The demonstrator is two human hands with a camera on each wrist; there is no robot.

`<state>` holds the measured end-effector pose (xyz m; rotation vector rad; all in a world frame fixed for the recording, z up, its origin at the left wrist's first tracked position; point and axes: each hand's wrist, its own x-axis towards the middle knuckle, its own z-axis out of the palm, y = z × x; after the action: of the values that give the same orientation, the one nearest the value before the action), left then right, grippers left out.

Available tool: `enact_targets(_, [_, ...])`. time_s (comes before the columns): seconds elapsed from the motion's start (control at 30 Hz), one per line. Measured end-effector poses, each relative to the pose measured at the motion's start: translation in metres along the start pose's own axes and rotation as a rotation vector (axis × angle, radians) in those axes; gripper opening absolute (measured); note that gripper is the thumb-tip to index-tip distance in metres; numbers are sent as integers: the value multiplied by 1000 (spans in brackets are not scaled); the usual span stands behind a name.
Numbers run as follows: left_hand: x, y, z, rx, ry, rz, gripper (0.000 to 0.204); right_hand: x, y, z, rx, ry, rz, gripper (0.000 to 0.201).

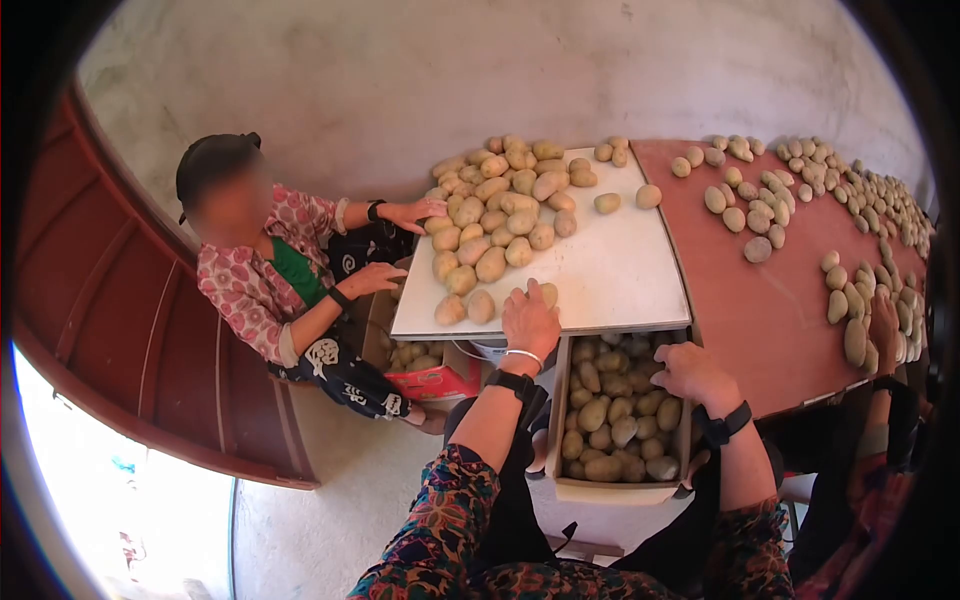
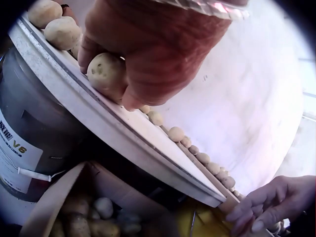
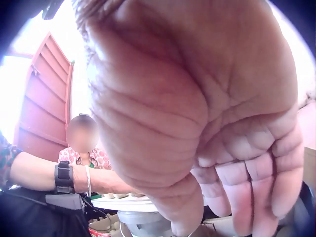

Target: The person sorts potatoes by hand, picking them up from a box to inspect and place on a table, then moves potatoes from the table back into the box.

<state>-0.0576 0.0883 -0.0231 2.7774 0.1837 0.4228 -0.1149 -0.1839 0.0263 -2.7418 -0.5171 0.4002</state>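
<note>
My left hand (image 1: 530, 322) is at the front edge of the white board (image 1: 630, 270). In the left wrist view its thumb and fingers grip a pale potato (image 2: 105, 75) near the board's rim. A large heap of potatoes (image 1: 490, 215) covers the board's left and back part. My right hand (image 1: 695, 374) hovers over the right rim of a cardboard box (image 1: 620, 492) full of potatoes (image 1: 622, 410). Nothing is in its palm (image 3: 232, 89) in the right wrist view, and the fingers are relaxed.
Across from me on the left sits a person (image 1: 265, 260), both hands by the heap. Below them stands a red box (image 1: 440, 382) of potatoes. A grey bucket (image 2: 34, 113) is under the board. To the right, another person's hand (image 1: 882, 330) reaches among potatoes on a reddish-brown board (image 1: 740, 310).
</note>
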Motion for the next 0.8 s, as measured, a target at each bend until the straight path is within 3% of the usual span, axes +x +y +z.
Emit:
enact_targets(0.27, [-1, 9, -14, -52, 129, 26, 59, 1, 1, 4, -1, -5, 0, 28])
enact_targets(0.33, [-4, 8, -10, 19, -8, -58, 59, 1, 0, 3, 3, -11, -8, 28])
enact_targets(0.47, [-3, 7, -8, 33, -58, -58, 59, 0, -2, -1, 2, -41, 23, 29])
enact_targets(0.57, [-4, 9, -12, 12, -22, -3, 60, 0, -1, 1, 7, -34, 8, 28])
enact_targets(0.73, [-7, 16, -23, -15, 178, 82, 61, -2, -3, -1, -24, 1, 9, 27])
enact_targets(0.8, [-4, 11, -14, 4, 131, 79, 61, -3, -2, -1, 4, -41, 1, 28])
